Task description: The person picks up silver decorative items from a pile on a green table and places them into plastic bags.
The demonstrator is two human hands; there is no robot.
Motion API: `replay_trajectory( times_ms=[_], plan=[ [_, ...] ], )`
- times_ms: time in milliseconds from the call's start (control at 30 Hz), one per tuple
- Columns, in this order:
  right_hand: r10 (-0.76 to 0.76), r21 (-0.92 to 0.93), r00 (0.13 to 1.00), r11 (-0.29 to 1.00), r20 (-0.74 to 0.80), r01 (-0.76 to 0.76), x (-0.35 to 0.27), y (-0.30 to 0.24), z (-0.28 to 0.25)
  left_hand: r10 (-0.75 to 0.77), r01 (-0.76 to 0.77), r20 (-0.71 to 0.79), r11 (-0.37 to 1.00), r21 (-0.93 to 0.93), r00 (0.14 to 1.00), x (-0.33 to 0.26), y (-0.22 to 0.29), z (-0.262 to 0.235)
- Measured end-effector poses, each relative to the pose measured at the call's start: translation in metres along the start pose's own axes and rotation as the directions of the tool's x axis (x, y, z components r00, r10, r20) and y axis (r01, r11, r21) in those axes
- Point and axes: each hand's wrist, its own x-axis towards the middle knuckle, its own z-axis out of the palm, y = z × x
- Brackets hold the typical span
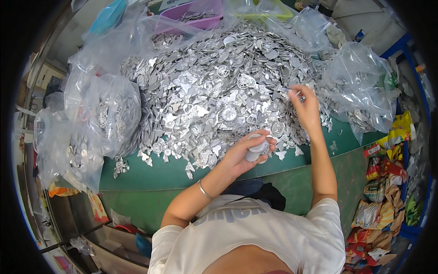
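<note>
Clear bags (107, 114) at the left hold round and openwork silver metal pieces; more clear bags (365, 82) at the right lie crumpled, with a few pieces showing inside. A purple bin (196, 9) at the far edge holds more grey pieces, partly veiled by plastic.

A large heap (214, 86) of flat silver metal pieces, among them discs, hearts, leaf shapes and openwork medallions, covers most of a green table (169, 176). Loose pieces trail to the near edge of the heap. Beside the table, at the right, coloured wrappers (383, 182) lie piled on the floor by a blue frame (401, 45). At the left stand shelves and boxes, too distorted to tell apart.

The left hand (248, 153) is held at the near edge of the heap, palm up, fingers curled around a stack of discs (258, 150); a bangle (204, 190) circles the wrist. The right hand (305, 107) reaches further out over the right side of the heap, forearm extended, thumb and forefinger pinched on a small silver piece (292, 92) just above the pile.
</note>
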Motion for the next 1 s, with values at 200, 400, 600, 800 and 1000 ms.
replay_trajectory(
  times_ms=[200, 400, 600, 800, 1000],
  plan=[
    [-0.150, -0.585, 0.983, 0.809, -0.104, 0.061, 0.060, 0.051, 0.035, 0.189, -0.165, -0.083, 0.958, 0.234, 0.979, 0.006, 0.013, 0.007],
    [0.000, -0.193, 0.994, 0.981, -0.109, -0.021, 0.061, 0.054, 0.016, 0.325, -0.203, -0.134, 0.811, 0.549, 0.936, 0.009, 0.057, 0.026],
    [-0.492, -0.188, 0.846, 0.829, 0.203, 0.527, 0.036, 0.024, -0.007, 0.259, -0.183, -0.167, 0.911, 0.369, 0.951, 0.019, 0.071, 0.027],
    [-0.169, -0.039, 0.980, 0.984, 0.107, 0.174, 0.074, 0.034, 0.004, 0.236, -0.237, -0.141, 0.971, 0.011, 0.961, 0.023, 0.069, 0.022],
    [-0.260, -0.451, 0.924, 0.814, 0.281, 0.366, 0.099, 0.051, 0.058, 0.284, -0.306, -0.162, 0.943, -0.129, 0.945, 0.009, 0.070, 0.025]
  ],
)
